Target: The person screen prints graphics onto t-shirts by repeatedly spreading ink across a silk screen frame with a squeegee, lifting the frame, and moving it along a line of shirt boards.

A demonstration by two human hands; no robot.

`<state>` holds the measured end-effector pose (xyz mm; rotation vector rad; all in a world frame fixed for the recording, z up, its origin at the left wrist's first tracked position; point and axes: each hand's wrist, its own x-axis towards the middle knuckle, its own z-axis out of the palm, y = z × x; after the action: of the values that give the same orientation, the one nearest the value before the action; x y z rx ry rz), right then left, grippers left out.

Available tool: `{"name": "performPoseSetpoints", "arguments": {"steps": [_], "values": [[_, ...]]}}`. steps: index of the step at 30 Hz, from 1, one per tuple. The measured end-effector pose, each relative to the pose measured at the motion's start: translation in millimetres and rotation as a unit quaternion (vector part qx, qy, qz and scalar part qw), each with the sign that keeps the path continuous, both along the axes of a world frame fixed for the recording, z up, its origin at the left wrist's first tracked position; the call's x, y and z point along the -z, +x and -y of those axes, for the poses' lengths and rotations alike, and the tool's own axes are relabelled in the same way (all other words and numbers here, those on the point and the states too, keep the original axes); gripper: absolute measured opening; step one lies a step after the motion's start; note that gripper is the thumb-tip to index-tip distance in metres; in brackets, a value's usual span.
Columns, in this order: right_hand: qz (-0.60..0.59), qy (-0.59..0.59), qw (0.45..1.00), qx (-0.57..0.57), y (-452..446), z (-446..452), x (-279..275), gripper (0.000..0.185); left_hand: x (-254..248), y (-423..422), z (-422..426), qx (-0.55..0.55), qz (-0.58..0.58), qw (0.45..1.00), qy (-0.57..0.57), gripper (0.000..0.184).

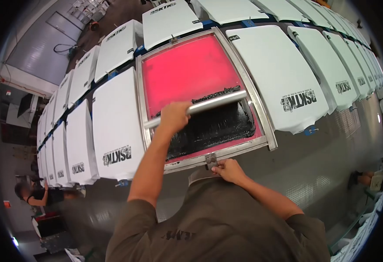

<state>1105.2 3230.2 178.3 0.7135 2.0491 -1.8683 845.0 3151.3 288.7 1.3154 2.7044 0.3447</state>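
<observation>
My left hand [174,117] is wrapped round a long metal squeegee [220,102]. The squeegee lies across a screen printing frame [265,126] with a pink mesh [187,65]. Black ink [213,129] covers the lower part of the mesh, and a ragged line of ink runs along the squeegee's far side. At the frame's near edge, my right hand [230,170] has its fingers closed on a small metal bracket [211,161]. Whatever lies beneath the frame is hidden.
Rows of white shirts on boards [279,65] stretch away on both sides, several with black lettering at the hem. Blue board supports [310,130] jut out beneath them. Another person [43,196] is at the far left. Grey floor [322,166] runs along the near side.
</observation>
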Motion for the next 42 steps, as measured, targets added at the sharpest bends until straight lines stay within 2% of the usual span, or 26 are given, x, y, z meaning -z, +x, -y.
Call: {"name": "performPoseSetpoints", "arguments": {"steps": [1,3,6,7,9,10,11,13,15,16,17,18,19,20,21,24,26,27,28,30,33,34,35,36,38,42], "values": [[0.005,0.005,1.000,-0.005,0,-3,-4,0.025,4,-16,-6,0.004,0.006,1.000,-0.030,0.028],[0.014,0.212,0.967,-0.142,-6,-10,-23,0.036,4,-36,-7,-0.005,0.052,0.997,-0.053,0.039],[-0.005,0.261,0.941,-0.217,-9,-30,-45,0.041,-5,-57,14,-0.008,0.094,0.994,-0.062,0.048],[0.081,0.153,0.955,-0.241,-16,-50,-67,0.038,-8,-64,26,-0.019,0.103,0.990,-0.091,0.050],[0.018,0.153,0.985,-0.081,-14,-84,-78,0.043,-2,-72,70,-0.069,0.020,0.997,-0.009,0.053],[0.002,0.219,0.976,0.012,-17,-100,-88,0.045,-3,-71,87,-0.121,0.006,0.993,0.011,0.053],[-0.014,0.283,0.953,0.106,-20,-116,-96,0.047,-3,-70,104,-0.170,-0.007,0.985,0.032,0.054],[-0.018,0.533,0.833,0.147,-15,-156,-70,0.055,31,-78,139,-0.236,0.050,0.965,0.104,0.054],[0.104,0.483,0.858,0.139,-12,-194,-33,0.063,54,-75,149,-0.279,0.156,0.929,0.187,0.052],[0.139,0.344,0.923,0.102,-13,-210,-21,0.074,62,-74,151,-0.289,0.209,0.908,0.219,0.051],[0.116,0.276,0.944,0.136,-13,-210,-8,0.076,69,-73,151,-0.301,0.259,0.883,0.252,0.049],[0.090,0.206,0.960,0.167,-13,-204,5,0.077,75,-72,151,-0.297,0.252,0.882,0.266,0.041],[0.066,0.133,0.963,0.225,-14,-197,14,0.079,93,-76,156,-0.296,0.317,0.842,0.319,0.036],[0.060,0.130,0.960,0.241,-15,-195,14,0.079,111,-83,162,-0.292,0.377,0.797,0.369,0.032],[0.052,0.126,0.957,0.255,-17,-196,14,0.079,117,-84,163,-0.291,0.393,0.783,0.384,0.022],[0.036,0.136,0.954,0.265,-11,-192,-3,0.072,112,-79,158,-0.284,0.390,0.761,0.434,0.079],[0.052,0.121,0.950,0.281,-1,-202,-36,0.066,70,-58,139,-0.296,0.409,0.746,0.434,0.071],[0.043,0.095,0.951,0.292,8,-209,-43,0.065,50,-46,120,-0.297,0.382,0.768,0.420,0.085],[0.026,0.066,0.949,0.308,21,-221,-36,0.062,43,-42,103,-0.291,0.379,0.774,0.416,0.085],[0.005,0.060,0.944,0.324,48,-259,-27,0.061,32,-26,59,-0.263,0.349,0.798,0.416,0.083],[-0.021,0.080,0.933,0.351,95,-336,-26,0.061,29,4,-35,-0.263,0.355,0.799,0.407,0.077],[-0.003,0.087,0.929,0.359,114,-367,-21,0.061,42,9,-62,-0.246,0.386,0.782,0.424,0.066],[0.001,0.097,0.928,0.360,127,-393,-30,0.063,57,10,-85,-0.250,0.363,0.800,0.408,0.050],[0.000,0.102,0.927,0.361,143,-422,-31,0.064,58,22,-116,-0.257,0.382,0.788,0.408,0.036],[0.007,0.139,0.919,0.369,160,-466,-51,0.066,76,36,-165,-0.233,0.411,0.783,0.405,0.031],[-0.005,0.134,0.927,0.349,170,-547,-24,0.069,86,52,-233,-0.255,0.405,0.784,0.395,0.034]]}}
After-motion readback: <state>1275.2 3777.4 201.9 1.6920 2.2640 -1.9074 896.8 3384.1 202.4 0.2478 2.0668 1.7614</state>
